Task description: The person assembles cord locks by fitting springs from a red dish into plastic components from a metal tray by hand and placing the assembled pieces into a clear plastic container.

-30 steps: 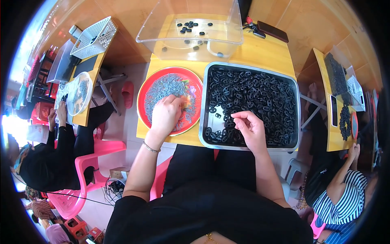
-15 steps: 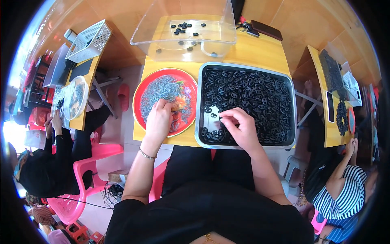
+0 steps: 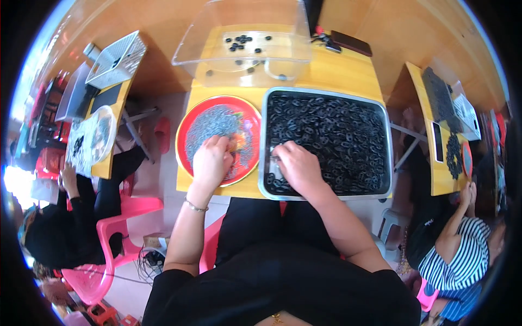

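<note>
My left hand (image 3: 212, 162) is over a round red plate (image 3: 217, 101) holding a heap of thin silvery metal pins (image 3: 209, 120). Its fingers are curled together, and whatever is between them is hidden. To the right stands a metal tray (image 3: 389, 146) filled with small black oval pieces (image 3: 337, 136), each seeming to have two holes. My right hand (image 3: 298, 167) reaches into the tray near its left side, fingers bent down and closed. I cannot make out what its fingertips grip. A patch of the tray's bottom shows beside them.
Behind the plate and tray stands a clear plastic bin (image 3: 234, 80) with several black pieces in it. Keys (image 3: 326, 41) and a dark brown case (image 3: 352, 43) lie at the table's far right. People sit at side tables left and right, with a pink chair (image 3: 106, 233) at left.
My right hand has moved left inside the tray, and its fingers now point down among the pieces. My left hand remains over the pins. The co-worker's hands at the left have shifted.
</note>
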`<state>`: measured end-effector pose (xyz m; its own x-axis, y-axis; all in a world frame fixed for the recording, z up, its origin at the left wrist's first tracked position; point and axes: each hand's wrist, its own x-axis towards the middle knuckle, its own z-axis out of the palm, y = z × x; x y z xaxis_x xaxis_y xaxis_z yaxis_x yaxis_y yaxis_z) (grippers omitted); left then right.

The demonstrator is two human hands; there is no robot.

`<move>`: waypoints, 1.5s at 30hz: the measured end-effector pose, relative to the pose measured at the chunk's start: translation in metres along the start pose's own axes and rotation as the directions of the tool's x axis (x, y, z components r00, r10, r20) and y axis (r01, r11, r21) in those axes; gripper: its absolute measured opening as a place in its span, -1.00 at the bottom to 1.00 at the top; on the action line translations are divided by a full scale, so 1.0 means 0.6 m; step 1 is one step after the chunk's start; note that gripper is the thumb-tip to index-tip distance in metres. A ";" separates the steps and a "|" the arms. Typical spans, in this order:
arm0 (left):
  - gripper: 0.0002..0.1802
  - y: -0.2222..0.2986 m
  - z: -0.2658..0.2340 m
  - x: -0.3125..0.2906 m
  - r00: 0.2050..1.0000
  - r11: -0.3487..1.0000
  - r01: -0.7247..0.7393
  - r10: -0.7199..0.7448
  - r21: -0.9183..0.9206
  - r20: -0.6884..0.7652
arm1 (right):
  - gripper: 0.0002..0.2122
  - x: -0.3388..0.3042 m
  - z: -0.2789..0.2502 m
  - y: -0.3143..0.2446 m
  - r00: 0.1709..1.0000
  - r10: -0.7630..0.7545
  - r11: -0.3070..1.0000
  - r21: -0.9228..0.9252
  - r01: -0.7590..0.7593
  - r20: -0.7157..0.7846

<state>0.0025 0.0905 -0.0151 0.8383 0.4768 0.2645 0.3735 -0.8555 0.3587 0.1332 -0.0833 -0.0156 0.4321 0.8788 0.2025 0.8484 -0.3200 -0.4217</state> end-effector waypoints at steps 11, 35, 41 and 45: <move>-0.88 0.003 -0.011 -0.006 0.998 0.951 0.046 -0.055 -0.305 -0.021 | -0.78 -0.002 0.003 0.009 0.998 0.046 0.994 -0.097 -0.042 0.043; -0.89 -0.022 -0.011 -0.012 0.968 0.648 0.250 -0.150 -0.719 0.201 | -0.92 -0.025 -0.018 0.011 0.997 0.080 0.961 0.266 -0.073 -0.016; -0.83 -0.015 -0.032 -0.008 0.947 0.717 0.320 -0.221 -0.620 0.234 | -0.92 -0.029 -0.016 0.008 0.988 0.125 0.934 0.325 -0.148 0.090; -0.88 -0.023 -0.023 -0.013 0.950 0.711 0.312 -0.237 -0.631 0.202 | -0.90 -0.025 -0.022 0.000 0.989 0.126 0.914 0.377 -0.147 0.081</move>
<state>-0.0150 0.1016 -0.0098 0.7882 0.6152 -0.0146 0.2760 -0.3321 0.9020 0.1311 -0.1010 -0.0070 0.5092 0.8573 0.0757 0.5969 -0.2884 -0.7487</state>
